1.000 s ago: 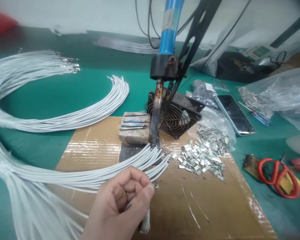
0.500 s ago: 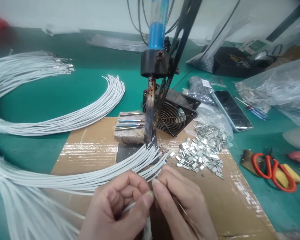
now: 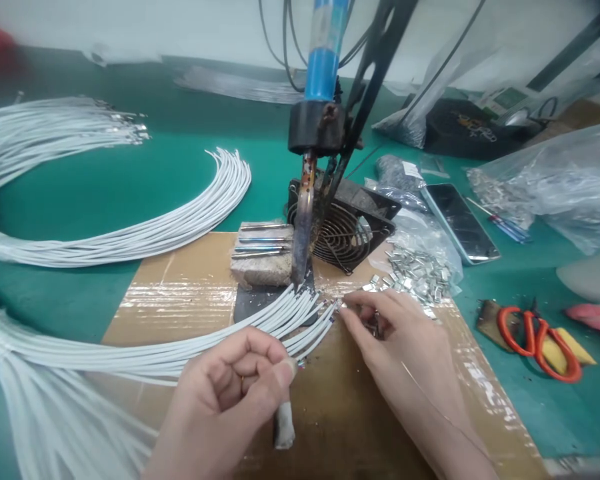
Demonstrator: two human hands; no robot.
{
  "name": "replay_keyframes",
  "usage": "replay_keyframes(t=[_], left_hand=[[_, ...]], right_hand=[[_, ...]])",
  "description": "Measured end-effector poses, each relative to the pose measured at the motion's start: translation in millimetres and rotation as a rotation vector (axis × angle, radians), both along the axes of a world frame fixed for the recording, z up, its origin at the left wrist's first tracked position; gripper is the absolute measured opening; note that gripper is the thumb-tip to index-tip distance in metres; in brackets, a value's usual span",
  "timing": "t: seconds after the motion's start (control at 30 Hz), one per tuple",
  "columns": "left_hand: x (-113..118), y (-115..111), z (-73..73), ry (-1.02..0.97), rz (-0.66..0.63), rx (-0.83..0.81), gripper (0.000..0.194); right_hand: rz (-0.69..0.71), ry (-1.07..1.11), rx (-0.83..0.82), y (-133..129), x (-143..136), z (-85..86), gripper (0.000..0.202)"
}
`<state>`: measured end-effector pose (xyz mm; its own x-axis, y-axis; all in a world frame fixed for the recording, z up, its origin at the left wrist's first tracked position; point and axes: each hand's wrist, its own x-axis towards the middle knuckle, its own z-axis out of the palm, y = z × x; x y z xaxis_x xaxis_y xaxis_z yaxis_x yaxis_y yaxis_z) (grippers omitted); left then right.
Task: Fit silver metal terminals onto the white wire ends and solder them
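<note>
My left hand [image 3: 230, 393] is closed in a pinch just below the white cable ends; what its fingertips hold is hidden, and a grey-white piece [image 3: 284, 425] hangs beneath them. My right hand [image 3: 405, 347] reaches to the pile of small metal connectors [image 3: 423, 270], its thumb and forefinger pinching a small shiny metal piece [image 3: 341, 305] beside the cable tips. A thin wire [image 3: 427, 398] runs along the back of this hand. The white cable bundle [image 3: 180, 353] fans out under the soldering iron [image 3: 303, 233], over a dark pad [image 3: 247, 303].
A block with metal strips [image 3: 261, 267] and a black fan [image 3: 347, 230] stand behind the cables. Farther right lie a phone [image 3: 461, 223], a screwdriver [image 3: 505, 223] and orange-handled cutters [image 3: 535, 340]. More cable bundles [image 3: 180, 230] curve at the left, on the green table [image 3: 175, 160].
My right hand has moved up and right, away from my left hand, to the cable tips and connector pile. My left hand has shifted slightly left. The view has tilted a little.
</note>
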<state>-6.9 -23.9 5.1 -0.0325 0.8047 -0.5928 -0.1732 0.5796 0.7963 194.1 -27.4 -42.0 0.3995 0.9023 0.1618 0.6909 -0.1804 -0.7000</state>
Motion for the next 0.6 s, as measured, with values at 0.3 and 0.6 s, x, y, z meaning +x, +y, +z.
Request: replay_keyframes(t=[0.3,0.6], left_hand=[[-6.3,2.0,-10.0,-0.050,-0.057,0.094,0.023],[-11.7,-0.1,-15.0,0.018,-0.162,0.132,0.023]], right_hand=[[-0.089,0.163,-0.071,-10.4,-4.2,-9.2,0.023],[-0.024,0.538,0.100,-32.2,-16.9,10.0,0.016]])
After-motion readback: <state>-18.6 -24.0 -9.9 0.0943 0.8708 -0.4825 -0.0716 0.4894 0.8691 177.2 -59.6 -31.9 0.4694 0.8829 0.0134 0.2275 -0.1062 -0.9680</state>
